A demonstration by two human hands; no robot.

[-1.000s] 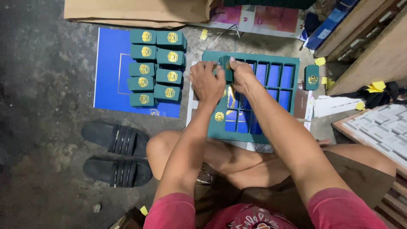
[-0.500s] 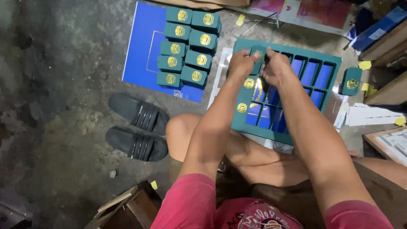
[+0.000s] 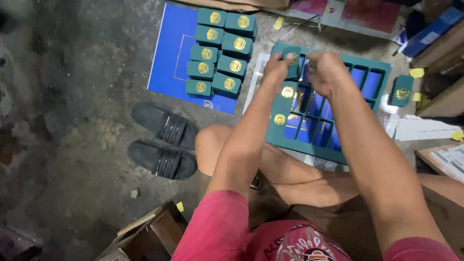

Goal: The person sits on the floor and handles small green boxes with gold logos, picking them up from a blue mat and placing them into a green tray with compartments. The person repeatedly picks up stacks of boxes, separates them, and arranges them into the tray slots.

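Both hands had lifted since a moment before, when they pressed flat on the teal die-cut sheet (image 3: 290, 113). Now the left hand (image 3: 276, 67) and right hand (image 3: 326, 72) met at the sheet's far edge, fingers pressed together, pinching a small teal piece (image 3: 293, 62) between them. It looked freed from the sheet, so one more piece seemed about to join the pile, judging by the pose.

The sheet lay on the floor (image 3: 72, 96) before the person's knees, several windows already punched out. The finished teal pieces (image 3: 220, 53) sat stacked on a blue board (image 3: 169, 53) at far left. One loose piece (image 3: 401, 91) lay off the sheet's right edge. Black sandals (image 3: 164, 142) sat nearby.

The sheet's near-right part was hidden under the right forearm; exact finger contact on the piece was hard to make out.
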